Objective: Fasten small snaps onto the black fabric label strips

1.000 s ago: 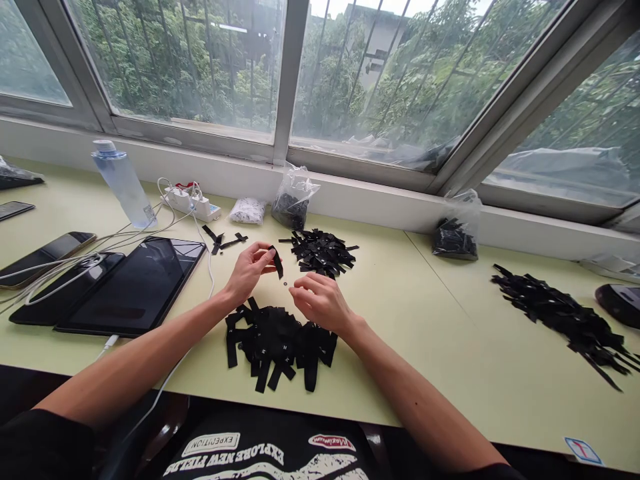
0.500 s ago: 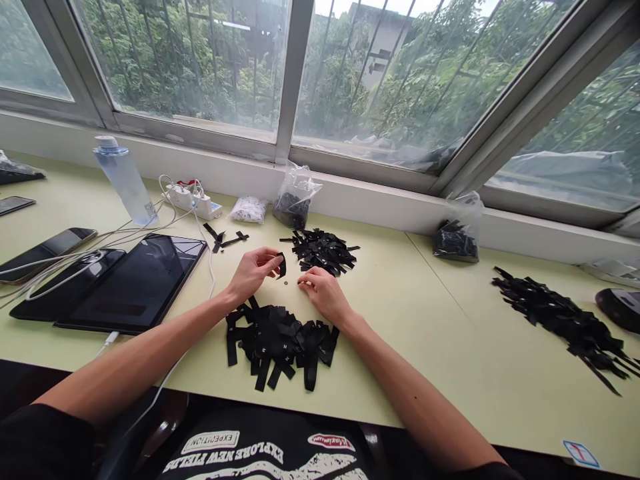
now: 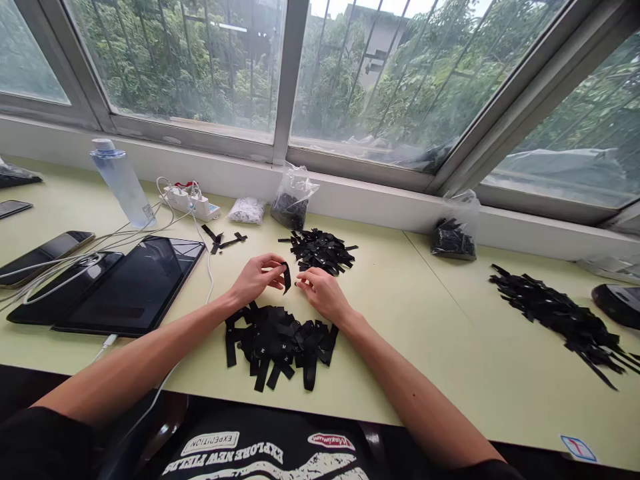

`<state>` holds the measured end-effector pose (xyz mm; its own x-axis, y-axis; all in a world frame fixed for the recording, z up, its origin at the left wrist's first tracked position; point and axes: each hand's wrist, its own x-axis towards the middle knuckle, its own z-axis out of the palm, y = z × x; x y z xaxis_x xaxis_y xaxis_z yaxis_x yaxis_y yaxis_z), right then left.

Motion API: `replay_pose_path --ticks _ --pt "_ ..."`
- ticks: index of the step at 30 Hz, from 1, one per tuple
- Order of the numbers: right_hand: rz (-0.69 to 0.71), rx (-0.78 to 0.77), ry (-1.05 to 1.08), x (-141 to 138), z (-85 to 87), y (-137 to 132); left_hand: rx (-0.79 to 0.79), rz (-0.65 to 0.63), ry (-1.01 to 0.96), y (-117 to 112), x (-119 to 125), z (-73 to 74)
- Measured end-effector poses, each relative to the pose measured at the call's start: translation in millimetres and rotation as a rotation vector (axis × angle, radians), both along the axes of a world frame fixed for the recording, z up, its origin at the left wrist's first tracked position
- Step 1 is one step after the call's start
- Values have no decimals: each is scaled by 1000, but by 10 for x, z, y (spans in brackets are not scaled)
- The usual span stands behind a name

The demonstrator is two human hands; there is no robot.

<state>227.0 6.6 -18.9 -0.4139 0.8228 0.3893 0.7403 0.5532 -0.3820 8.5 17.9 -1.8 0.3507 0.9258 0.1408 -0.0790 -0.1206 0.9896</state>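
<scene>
My left hand (image 3: 260, 275) pinches a short black fabric strip (image 3: 287, 277) between thumb and fingers, just above the table. The strip hangs down in a slight curve. Close to its right side is my right hand (image 3: 320, 290), thumb and fingertips pressed together around something small and dark that I cannot make out. Nearer to me, below both hands, lies a pile of black fabric strips (image 3: 283, 340), some with a small white letter M. Beyond my hands spreads another heap of black strips (image 3: 323, 250).
A tablet (image 3: 135, 287), phones and white cables lie to the left, near a water bottle (image 3: 123, 183) and a power strip (image 3: 193, 202). Plastic bags of black pieces (image 3: 291, 207) and a white packet (image 3: 247, 210) stand by the window. More strips (image 3: 555, 317) lie far right.
The black strip in my left hand has shifted slightly right and down, towards my right hand. A small ring that lay on the table between my hands no longer shows there.
</scene>
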Motion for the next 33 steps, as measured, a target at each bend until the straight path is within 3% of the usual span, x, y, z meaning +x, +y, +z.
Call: replay_pose_path --ticks 6,14,22,33 --pt "34 -20 18 16 -31 32 -19 -11 24 19 -5 -28" --pt "-5 74 -103 -34 -54 30 -46 -55 22 5 11 -41" --pt "45 -9 332 -89 41 -66 -23 -36 25 15 11 -34" --pt "29 -44 509 -167 154 -174 22 -30 24 -6 10 -35"
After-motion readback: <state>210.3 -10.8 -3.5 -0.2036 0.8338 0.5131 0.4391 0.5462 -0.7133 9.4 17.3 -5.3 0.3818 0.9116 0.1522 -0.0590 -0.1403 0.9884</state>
